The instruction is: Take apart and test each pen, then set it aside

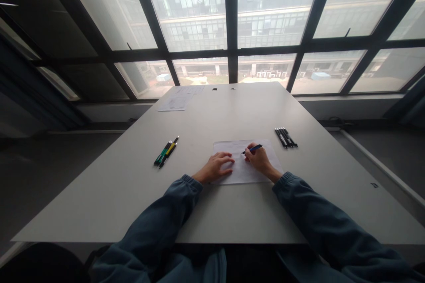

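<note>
A white sheet of paper (245, 174) lies near the front middle of the table. My left hand (216, 167) rests flat on its left part, fingers apart, holding nothing. On the right part of the sheet, my right hand (258, 159) is closed round a blue and black pen (255, 148), whose tip points left and down towards the paper. Any writing on the sheet is too faint to make out.
Several green, yellow and black pens (166, 152) lie in a group on the left of the white table (219, 117). Several black pens (286, 137) lie side by side on the right. Papers (175, 101) lie at the back left, before tall windows.
</note>
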Demonstrator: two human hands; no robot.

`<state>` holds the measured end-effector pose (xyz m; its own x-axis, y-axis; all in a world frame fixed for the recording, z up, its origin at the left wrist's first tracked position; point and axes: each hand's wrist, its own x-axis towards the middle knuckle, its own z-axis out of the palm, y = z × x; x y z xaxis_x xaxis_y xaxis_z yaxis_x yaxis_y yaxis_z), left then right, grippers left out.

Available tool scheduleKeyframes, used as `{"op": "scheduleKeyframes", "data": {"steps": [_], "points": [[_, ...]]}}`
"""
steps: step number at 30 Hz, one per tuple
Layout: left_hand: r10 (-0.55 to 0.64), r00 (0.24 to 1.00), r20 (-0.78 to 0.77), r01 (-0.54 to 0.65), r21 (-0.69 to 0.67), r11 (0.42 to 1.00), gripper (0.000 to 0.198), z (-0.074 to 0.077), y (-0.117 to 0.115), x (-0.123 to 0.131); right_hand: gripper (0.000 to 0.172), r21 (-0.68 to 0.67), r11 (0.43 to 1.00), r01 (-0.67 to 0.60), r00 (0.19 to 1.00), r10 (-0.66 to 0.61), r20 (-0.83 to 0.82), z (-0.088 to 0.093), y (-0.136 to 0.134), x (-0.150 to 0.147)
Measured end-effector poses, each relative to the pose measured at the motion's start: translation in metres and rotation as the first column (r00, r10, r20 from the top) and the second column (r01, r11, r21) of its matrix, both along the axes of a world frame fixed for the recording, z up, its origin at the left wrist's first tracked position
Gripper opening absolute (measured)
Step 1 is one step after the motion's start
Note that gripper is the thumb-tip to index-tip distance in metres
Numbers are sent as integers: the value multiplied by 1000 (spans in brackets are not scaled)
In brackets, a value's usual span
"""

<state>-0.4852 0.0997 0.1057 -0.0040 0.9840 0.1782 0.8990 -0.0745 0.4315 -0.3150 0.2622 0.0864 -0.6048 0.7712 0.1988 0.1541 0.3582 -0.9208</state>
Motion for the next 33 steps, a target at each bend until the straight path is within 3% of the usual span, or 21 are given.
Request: {"op": "scheduleKeyframes", "data": {"steps": [9,15,18,21,26,33], "points": [[-1,1000,4,1,2,1000,34,-1,0,0,21,6,1000,19,999,-19,-30,3,-3,-1],[10,1000,1,-10,-4,1000,34,-2,-1,-2,33,-33,996,84,959,-89,-270,19,-2,7],[26,1000,2,-26,4,1000,34,-5,-1,-4,35,-7,998,69,946,-67,-318,23,4,13],[61,998,14,-62,47,997,35,-5,-1,-5,35,54,998,32,966,-17,-257,19,9,15],[158,987,40,-161,103,982,30,2,-1,-1,70,159,987,-27,996,40,-81,12,5,13],[168,985,38,-170,55,984,26,-2,0,-3,69,149,989,22,998,-13,-64,14,2,14]]}}
